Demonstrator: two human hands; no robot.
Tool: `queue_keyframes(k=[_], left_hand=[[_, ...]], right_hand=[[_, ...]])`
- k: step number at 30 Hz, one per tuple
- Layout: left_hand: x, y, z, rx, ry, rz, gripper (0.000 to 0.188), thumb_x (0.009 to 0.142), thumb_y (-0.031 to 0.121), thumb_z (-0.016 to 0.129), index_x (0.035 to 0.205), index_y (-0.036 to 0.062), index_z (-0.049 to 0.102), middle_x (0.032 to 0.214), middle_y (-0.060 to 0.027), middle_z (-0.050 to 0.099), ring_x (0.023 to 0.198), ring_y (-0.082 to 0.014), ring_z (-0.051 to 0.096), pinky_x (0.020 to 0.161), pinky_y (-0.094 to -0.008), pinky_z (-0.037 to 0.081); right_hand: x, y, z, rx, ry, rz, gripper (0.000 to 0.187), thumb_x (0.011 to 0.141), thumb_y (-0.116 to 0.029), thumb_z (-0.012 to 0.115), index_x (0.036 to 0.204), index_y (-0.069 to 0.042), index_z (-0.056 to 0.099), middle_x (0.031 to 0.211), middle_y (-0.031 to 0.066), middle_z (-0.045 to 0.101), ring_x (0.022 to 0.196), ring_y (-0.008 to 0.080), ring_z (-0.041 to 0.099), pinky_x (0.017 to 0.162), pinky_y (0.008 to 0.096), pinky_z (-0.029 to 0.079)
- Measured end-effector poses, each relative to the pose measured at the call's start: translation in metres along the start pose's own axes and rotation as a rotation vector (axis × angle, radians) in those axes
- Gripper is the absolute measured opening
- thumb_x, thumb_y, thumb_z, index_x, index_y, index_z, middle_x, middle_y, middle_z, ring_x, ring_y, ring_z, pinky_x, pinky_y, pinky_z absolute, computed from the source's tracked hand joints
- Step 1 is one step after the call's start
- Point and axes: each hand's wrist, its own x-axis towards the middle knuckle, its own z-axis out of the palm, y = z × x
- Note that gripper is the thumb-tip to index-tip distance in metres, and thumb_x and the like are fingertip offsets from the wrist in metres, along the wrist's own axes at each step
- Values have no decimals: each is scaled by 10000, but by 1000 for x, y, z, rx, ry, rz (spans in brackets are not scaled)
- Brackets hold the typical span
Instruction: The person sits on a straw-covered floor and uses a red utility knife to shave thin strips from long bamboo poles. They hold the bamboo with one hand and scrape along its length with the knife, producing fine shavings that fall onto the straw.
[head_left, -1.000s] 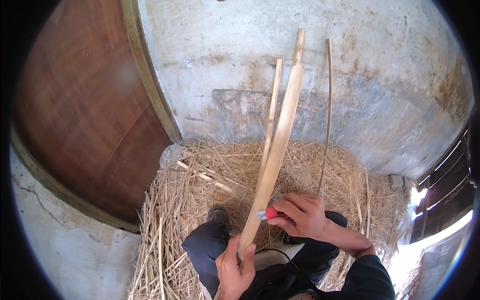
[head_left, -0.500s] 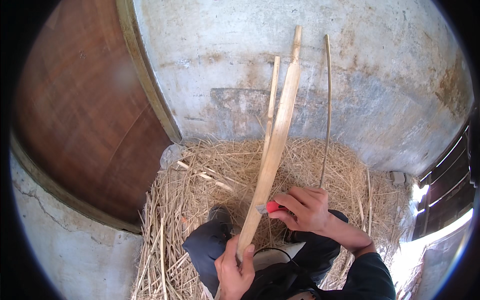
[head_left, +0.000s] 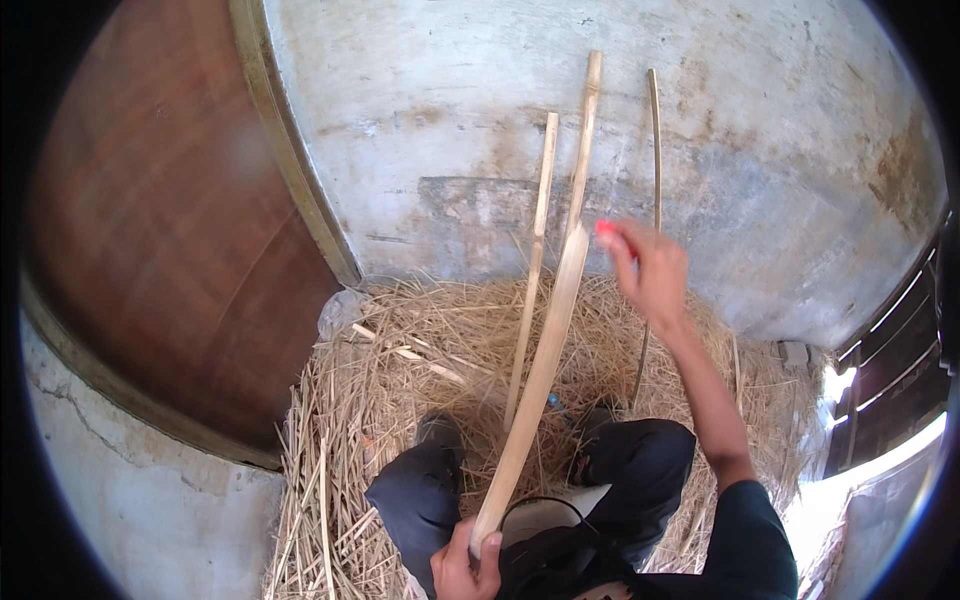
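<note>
My left hand (head_left: 463, 567) is closed around the near end of a long, pale split bamboo strip (head_left: 540, 370). The strip slants up and away from me between my knees, its far end narrowed. Beside that far end, my right hand (head_left: 655, 270) grips a small red-handled knife (head_left: 604, 229). Only a bit of the red handle shows; the blade cannot be made out, and the knife appears apart from the strip. Behind the strip, a second bamboo strip (head_left: 588, 130) and a shorter one (head_left: 545, 185) lean toward the wall.
A thin dark stick (head_left: 656, 150) leans on the stained wall (head_left: 780, 200) at right. Straw and bamboo shavings (head_left: 400, 310) cover the floor around my feet. A brown door panel (head_left: 180, 220) is at left, and dark slats (head_left: 900, 370) let light in at far right.
My right hand with the knife has moved up and away, from the strip's lower part to beside its far end. The strip has slid back toward me, along with my left hand.
</note>
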Motion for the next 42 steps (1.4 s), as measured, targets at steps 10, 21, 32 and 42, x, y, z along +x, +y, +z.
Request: queue_keyframes(k=[10, 21, 32, 42], left_hand=[[26, 9, -13, 86, 161, -58, 345, 1083, 306, 647, 1301, 39, 667, 934, -284, 731, 900, -448, 764, 722, -465, 572], [62, 23, 19, 22, 189, 155, 279, 980, 107, 754, 1231, 6, 686, 786, -138, 720, 512, -144, 581, 495, -308, 458], [59, 33, 24, 22, 193, 129, 253, 996, 82, 734, 1222, -20, 680, 744, -78, 658, 568, -59, 513, 511, -260, 402], [49, 21, 24, 31, 153, 86, 243, 1047, 140, 682, 1231, -19, 676, 722, -36, 619, 581, -50, 492, 525, -243, 383]], right_hand=[[-37, -24, -10, 233, -214, 28, 316, 1038, -384, 683, 1084, -89, 788, 826, 87, 725, 616, 216, 667, 584, 339, 537], [-121, -118, -36, 234, -312, -294, 375, 830, -434, 865, 1034, -147, 738, 736, -20, 596, 555, 152, 637, 485, 295, 467], [-108, -108, -39, 178, -226, -284, 349, 841, -426, 858, 1022, -154, 739, 734, -29, 598, 554, 144, 624, 490, 289, 468], [-87, -81, -28, 66, -158, -253, 262, 923, -379, 814, 1031, -142, 786, 727, -6, 632, 544, 171, 615, 489, 310, 470]])
